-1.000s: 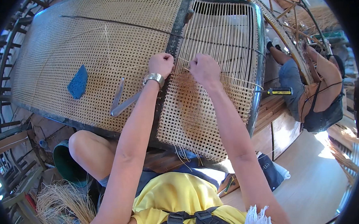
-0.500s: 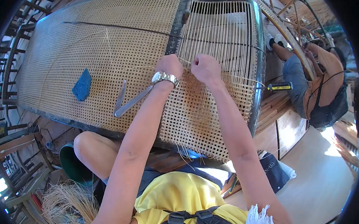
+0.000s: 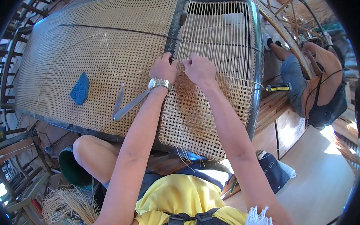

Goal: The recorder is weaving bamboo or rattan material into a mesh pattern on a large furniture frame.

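Cane strand (image 3: 179, 63), pinched between both grips

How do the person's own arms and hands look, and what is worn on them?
Both forearms are bare, with no sleeves and no gloves. The left hand has a silver metal wristwatch with a link band on its wrist. The right hand wears nothing visible: no watch, ring or band can be made out. A yellow top shows at the lower edge.
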Available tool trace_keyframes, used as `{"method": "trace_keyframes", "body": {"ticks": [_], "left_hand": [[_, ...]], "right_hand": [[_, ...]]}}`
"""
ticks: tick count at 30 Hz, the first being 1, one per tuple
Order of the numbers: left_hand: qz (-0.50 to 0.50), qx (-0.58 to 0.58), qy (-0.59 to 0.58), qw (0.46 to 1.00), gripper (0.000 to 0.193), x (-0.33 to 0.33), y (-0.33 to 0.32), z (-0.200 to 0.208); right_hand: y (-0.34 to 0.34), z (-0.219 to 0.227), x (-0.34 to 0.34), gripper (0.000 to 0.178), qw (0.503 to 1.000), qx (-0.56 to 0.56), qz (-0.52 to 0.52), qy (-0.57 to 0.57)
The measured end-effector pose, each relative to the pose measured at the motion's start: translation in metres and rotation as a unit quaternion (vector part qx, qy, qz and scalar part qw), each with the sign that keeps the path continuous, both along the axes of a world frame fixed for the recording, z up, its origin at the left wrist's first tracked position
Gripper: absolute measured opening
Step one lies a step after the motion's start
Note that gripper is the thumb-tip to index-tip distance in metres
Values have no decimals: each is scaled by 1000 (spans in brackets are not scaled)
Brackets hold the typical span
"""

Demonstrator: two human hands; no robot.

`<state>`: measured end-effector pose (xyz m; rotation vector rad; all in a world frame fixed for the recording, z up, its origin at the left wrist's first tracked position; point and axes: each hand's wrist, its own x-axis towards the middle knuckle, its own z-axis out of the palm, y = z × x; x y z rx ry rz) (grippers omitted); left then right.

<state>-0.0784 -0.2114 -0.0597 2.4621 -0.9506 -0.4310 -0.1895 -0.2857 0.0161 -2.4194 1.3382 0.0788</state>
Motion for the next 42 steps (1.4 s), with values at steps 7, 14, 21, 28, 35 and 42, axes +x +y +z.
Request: {"method": "trace_keyframes", "body": {"ticks": [7, 14, 21, 28, 35, 42], "left_hand": [[24, -66, 65, 995, 25, 6, -11, 7], [-24, -42, 113, 992, 19, 27, 3, 11], [-7, -39, -51, 998, 17, 100, 71, 51], [61, 17, -186, 981, 32, 247, 218, 87], [-185, -187, -112, 958, 39, 83, 77, 100], [-244, 76, -154, 955, 25, 35, 30, 16]], "right_hand": [[4, -3, 0, 46, 999, -37, 15, 33], [1, 13, 6, 33, 988, -17, 90, 122], [22, -22, -7, 18, 989, -119, 74, 35], [44, 57, -101, 18, 982, 29, 39, -180], [25, 109, -273, 20, 922, 126, -171, -322], [-60, 33, -287, 55, 948, -36, -163, -269]]}}
